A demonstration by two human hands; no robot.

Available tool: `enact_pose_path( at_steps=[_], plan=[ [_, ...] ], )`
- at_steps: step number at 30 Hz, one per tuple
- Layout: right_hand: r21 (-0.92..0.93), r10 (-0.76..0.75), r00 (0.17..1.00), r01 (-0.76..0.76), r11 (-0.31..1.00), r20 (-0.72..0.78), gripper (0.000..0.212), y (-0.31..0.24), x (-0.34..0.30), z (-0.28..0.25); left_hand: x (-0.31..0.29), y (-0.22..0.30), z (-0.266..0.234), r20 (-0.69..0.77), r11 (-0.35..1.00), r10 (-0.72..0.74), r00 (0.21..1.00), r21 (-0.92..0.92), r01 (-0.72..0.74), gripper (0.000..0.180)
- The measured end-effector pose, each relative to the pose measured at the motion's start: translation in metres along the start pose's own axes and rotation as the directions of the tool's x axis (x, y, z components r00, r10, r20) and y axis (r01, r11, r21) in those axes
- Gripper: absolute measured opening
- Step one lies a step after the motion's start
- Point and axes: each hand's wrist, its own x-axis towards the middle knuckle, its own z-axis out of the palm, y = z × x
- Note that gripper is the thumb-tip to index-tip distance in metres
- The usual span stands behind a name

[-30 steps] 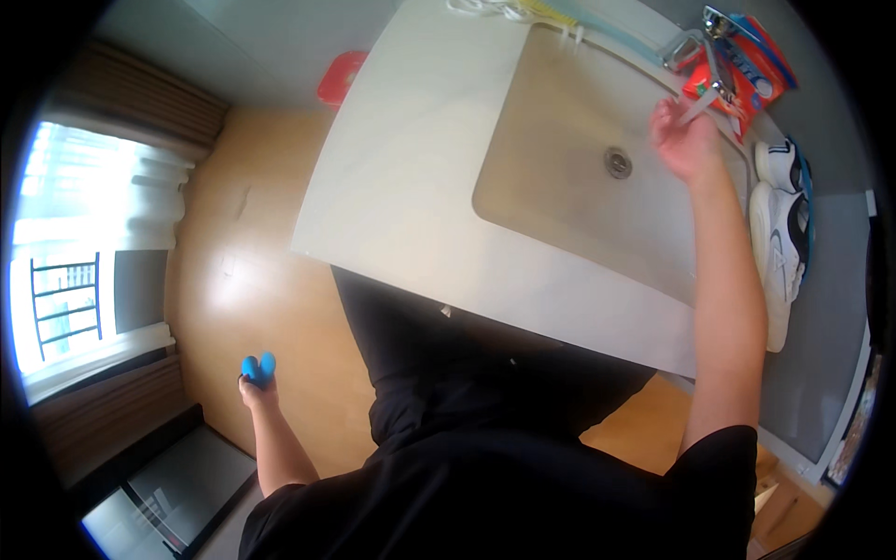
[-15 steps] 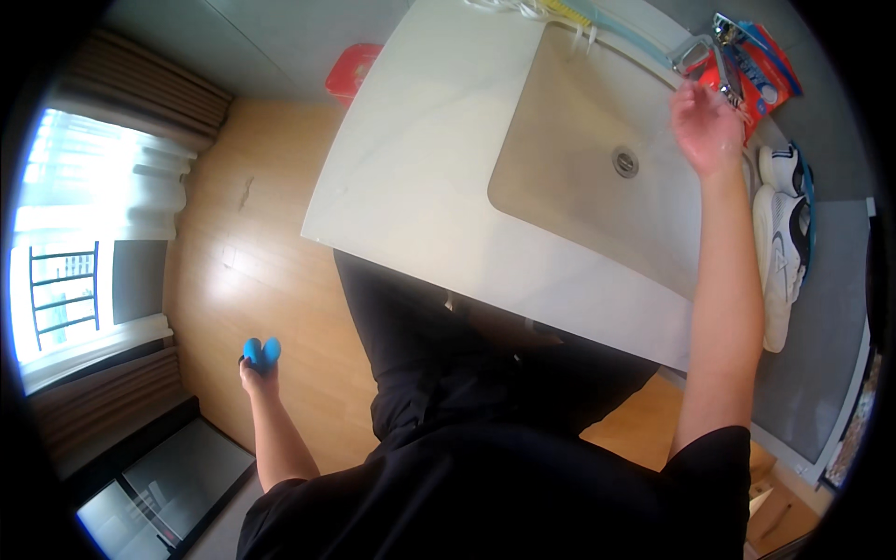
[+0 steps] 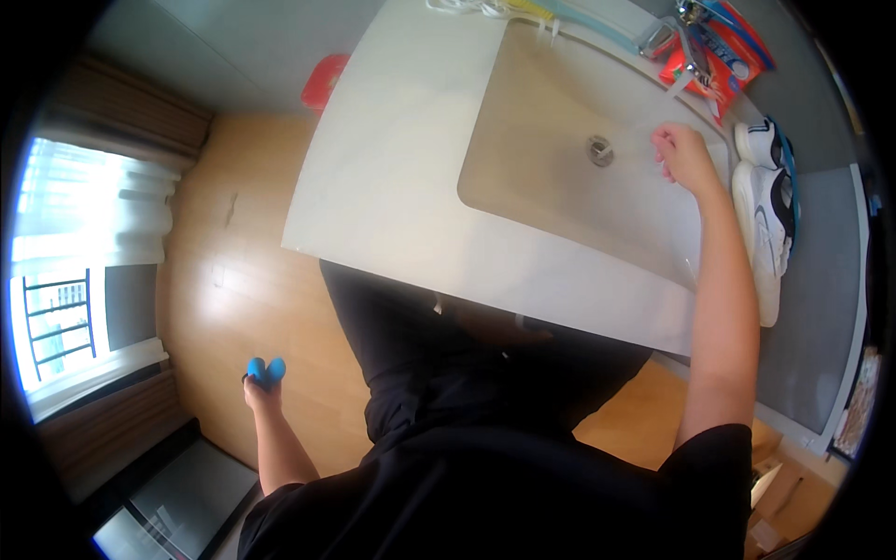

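Note:
Out to the left over the floor, my left hand [image 3: 262, 394] is closed on a blue two-lobed object [image 3: 266, 371]. Its two rounded ends stick out beyond my fingers, with a dark part beside them; its kind is unclear. Over the right part of the beige sink [image 3: 532, 140], my right hand [image 3: 686, 157] hangs with its back up and fingers loosely bent and apart. I see nothing in it. Just beyond the hand is the chrome faucet [image 3: 695, 61], with a pale streak, seemingly water, below its spout. The round drain [image 3: 599, 150] lies left of this hand.
A white countertop [image 3: 392, 159] surrounds the sink. White sneakers [image 3: 767, 219] stand along its right side, and a red-and-blue package [image 3: 723, 65] lies behind the faucet. White cords [image 3: 467, 6] lie at the far edge. A red container [image 3: 326, 82] shows beyond the counter's left side.
My right hand has come back from the faucet toward me, turning from palm up to back up with its fingers bending. My left hand still holds the blue object. The whole view has shifted slightly.

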Motion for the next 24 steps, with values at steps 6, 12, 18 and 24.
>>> enact_pose_path(
  at_steps=[6,12,18,24],
  plan=[
    [-0.431,-0.293,0.902,0.137,0.892,-0.318,0.035,0.031,0.027,0.009,-0.012,0.001,0.024,0.056,0.999,0.026,0.998,0.029,-0.028,0.036],
    [-0.501,-0.376,0.872,0.184,0.845,-0.315,0.031,0.046,0.037,-0.023,-0.006,-0.008,0.030,0.077,0.999,0.021,0.997,-0.036,-0.019,0.036],
    [-0.220,-0.394,0.533,0.360,0.906,-0.749,0.040,-0.049,0.038,-0.110,-0.011,-0.008,0.013,-0.031,0.996,0.050,0.998,0.069,-0.048,0.037],
    [-0.278,-0.345,0.711,0.215,0.936,-0.613,0.066,-0.018,0.041,-0.088,-0.014,-0.011,0.019,0.021,0.999,0.027,0.999,0.045,-0.028,0.039]
  ],
)
